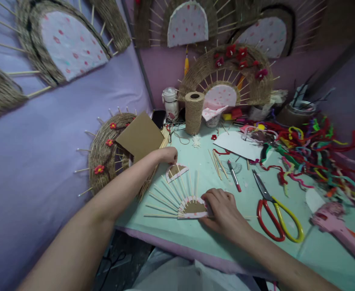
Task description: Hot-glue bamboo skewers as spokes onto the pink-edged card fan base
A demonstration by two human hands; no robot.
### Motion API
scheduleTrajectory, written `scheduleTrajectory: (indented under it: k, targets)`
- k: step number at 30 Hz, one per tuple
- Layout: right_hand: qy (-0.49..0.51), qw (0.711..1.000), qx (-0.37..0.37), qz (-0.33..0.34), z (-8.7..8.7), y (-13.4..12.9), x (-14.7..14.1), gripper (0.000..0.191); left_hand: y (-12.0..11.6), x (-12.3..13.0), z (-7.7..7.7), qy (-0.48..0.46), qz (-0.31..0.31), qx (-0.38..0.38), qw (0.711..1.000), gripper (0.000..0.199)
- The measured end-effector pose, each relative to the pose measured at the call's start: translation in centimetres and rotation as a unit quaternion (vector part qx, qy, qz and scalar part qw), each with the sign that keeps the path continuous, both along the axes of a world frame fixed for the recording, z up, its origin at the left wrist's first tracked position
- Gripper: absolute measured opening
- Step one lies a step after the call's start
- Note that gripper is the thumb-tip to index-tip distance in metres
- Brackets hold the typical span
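In the head view, my right hand point(224, 210) grips the right end of a half-circle cardboard piece point(194, 207) with a patterned cloth edge. Thin wooden sticks point(164, 199) fan out from its curved side across the table. My left hand point(169, 154) is closed just behind a second, smaller half-circle piece point(175, 173), which lies close below it. Whatever the left fingers may hold is hidden. A bundle of wooden sticks point(165, 136) lies beside the left hand, and a brown cardboard sheet point(141, 136) leans left of it.
Red-and-yellow-handled scissors point(266, 198) and a pink glue gun point(336, 226) lie to the right. A red pen point(234, 176) and loose sticks point(216, 163) rest mid-table. A twine spool point(194, 114) stands behind. Colourful pipe cleaners point(313, 153) spread at the right. Twine fans point(232, 68) stand around.
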State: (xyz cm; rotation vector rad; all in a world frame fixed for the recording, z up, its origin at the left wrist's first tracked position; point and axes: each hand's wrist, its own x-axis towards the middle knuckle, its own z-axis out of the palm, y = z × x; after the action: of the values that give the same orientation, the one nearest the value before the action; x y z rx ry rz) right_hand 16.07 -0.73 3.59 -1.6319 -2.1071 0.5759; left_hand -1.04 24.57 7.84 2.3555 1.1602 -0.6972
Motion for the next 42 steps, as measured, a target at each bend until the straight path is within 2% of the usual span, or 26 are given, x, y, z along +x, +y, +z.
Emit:
scheduleTrajectory:
  k: [8,12,17,20,23,27,31,33,35,38,42]
  targets:
    - [-0.015,1.000,-0.010,0.006,0.0,1.2,-0.5,0.028,1.3,7.5,-0.4,-0.018,-0.138,-0.010,0.990,0.023]
    - [-0.019,1.000,-0.024,0.007,-0.2,2.0,-0.4,0.027,1.4,9.6,-0.9,-0.003,-0.176,-0.007,0.984,0.021]
    - [-0.011,0.999,-0.034,0.012,-0.5,2.6,-0.2,0.026,1.6,9.3,-1.4,0.002,-0.190,-0.001,0.982,0.021]
    - [-0.008,0.999,-0.035,0.019,-0.6,2.8,-0.1,0.027,1.5,8.7,-1.1,-0.003,-0.185,0.010,0.983,0.021]
    - [-0.013,0.999,-0.032,0.024,-0.6,3.0,0.0,0.025,1.3,8.2,-0.3,-0.011,-0.170,0.034,0.985,0.021]
    - [-0.028,0.999,-0.028,0.022,-0.7,3.0,0.0,0.023,0.4,7.0,2.0,-0.023,-0.127,0.097,0.987,0.023]
    - [-0.039,0.998,-0.036,0.022,-0.7,2.9,0.0,0.029,-2.5,4.0,4.3,-0.040,-0.083,0.156,0.983,0.024]
    - [-0.039,0.998,-0.038,0.022,-0.5,2.9,0.2,0.037,-5.0,2.0,4.8,-0.059,-0.065,0.191,0.978,0.024]
    - [-0.041,0.998,-0.032,0.019,-0.3,2.7,0.5,0.047,-8.2,0.2,4.8,-0.117,-0.025,0.243,0.963,0.023]
    - [-0.058,0.998,-0.015,0.010,0.1,2.5,0.9,0.052,-13.2,-1.8,3.5,-0.205,0.034,0.261,0.943,0.021]
    - [-0.084,0.996,-0.002,0.009,0.0,2.3,1.0,0.046,-18.7,-2.9,0.0,-0.281,0.057,0.207,0.935,0.012]
